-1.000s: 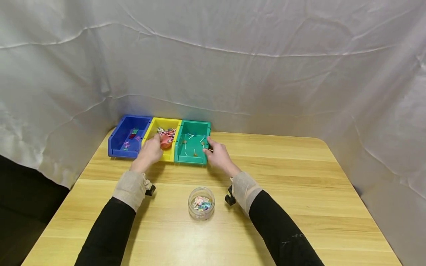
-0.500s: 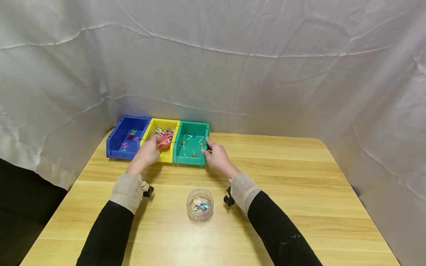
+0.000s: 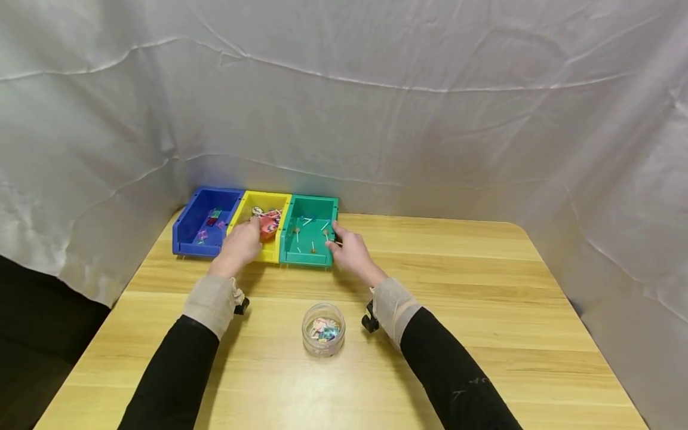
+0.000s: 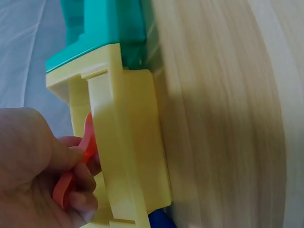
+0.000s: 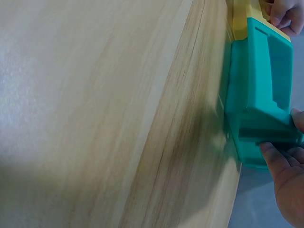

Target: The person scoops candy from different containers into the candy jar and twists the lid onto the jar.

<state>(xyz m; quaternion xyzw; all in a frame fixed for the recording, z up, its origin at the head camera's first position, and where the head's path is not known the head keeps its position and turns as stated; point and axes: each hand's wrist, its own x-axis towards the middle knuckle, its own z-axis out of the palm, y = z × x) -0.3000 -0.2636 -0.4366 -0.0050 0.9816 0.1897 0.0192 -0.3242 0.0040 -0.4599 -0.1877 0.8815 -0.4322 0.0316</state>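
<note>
My left hand grips the handle of a coral-red scoop low inside the yellow bin. In the head view the scoop's bowl lies against a heap of small wrapped candies. Some candy seems to be in the bowl, but the fingers hide part of it. My right hand holds the right side wall of the green bin, thumb at the rim and fingers on the outside. Several small lollipops lie scattered in the green bin.
A blue bin with a few shiny wrapped candies joins the yellow bin's left side. Nearer on the wooden table stands a clear round jar with candies inside. Grey cloth hangs behind the bins and along the sides.
My left hand has shifted a little left and then back right, moving the scoop within the candies. The right hand keeps its place on the green bin.
</note>
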